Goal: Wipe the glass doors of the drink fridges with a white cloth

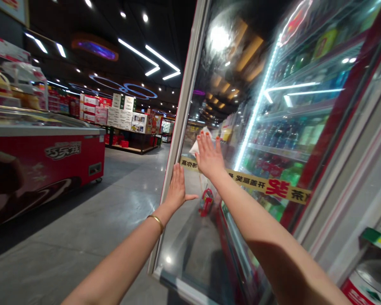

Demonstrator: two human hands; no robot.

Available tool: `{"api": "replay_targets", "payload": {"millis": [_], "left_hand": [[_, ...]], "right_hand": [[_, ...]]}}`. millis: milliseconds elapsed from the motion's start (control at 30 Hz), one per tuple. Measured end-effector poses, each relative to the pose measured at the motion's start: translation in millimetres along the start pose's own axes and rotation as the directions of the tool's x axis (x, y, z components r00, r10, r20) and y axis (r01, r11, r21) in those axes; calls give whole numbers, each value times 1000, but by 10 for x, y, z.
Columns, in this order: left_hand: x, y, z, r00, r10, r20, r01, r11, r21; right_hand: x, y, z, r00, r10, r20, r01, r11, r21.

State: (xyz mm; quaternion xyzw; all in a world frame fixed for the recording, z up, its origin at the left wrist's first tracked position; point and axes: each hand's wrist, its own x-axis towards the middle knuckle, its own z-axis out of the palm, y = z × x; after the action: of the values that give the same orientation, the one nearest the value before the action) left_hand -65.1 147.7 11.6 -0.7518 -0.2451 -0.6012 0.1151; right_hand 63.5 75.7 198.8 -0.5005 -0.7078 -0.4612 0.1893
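Observation:
A glass cooler door (190, 237) with a pale metal frame stands swung open in front of me. My right hand (210, 156) lies with fingers stretched over a white cloth (195, 148), pressing it to the glass. Just above a yellow printed strip (250, 181), parts of the cloth stick out around the fingers. Lower and to the left, my left hand (177, 188) is open, with straight fingers along the door's edge and the thumb pointing right across the glass. A gold bangle (156, 220) circles the left wrist.
Behind the glass on the right are lit shelves of bottles (282, 131). A red chest freezer (44, 165) stands at left, and stacked boxes (123, 114) sit on a display farther back. Grey floor (127, 186) runs between them. A lidded tub (373, 279) is at lower right.

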Motion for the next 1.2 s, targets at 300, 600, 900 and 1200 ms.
{"api": "replay_targets", "payload": {"millis": [300, 600, 900, 1200], "left_hand": [[10, 44, -62, 1000, 22, 15, -22, 1000, 8], [267, 436, -75, 991, 58, 117, -64, 997, 44], [728, 712, 37, 963, 131, 236, -153, 985, 80], [723, 652, 25, 957, 129, 260, -172, 974, 150]], "right_hand": [[-301, -12, -61, 982, -144, 122, 144, 990, 9], [-1830, 423, -361, 939, 343, -4, -339, 925, -171], [-1717, 930, -599, 829, 520, -205, -552, 817, -163], [-2138, 779, -535, 979, 116, 170, -91, 985, -148]]}}
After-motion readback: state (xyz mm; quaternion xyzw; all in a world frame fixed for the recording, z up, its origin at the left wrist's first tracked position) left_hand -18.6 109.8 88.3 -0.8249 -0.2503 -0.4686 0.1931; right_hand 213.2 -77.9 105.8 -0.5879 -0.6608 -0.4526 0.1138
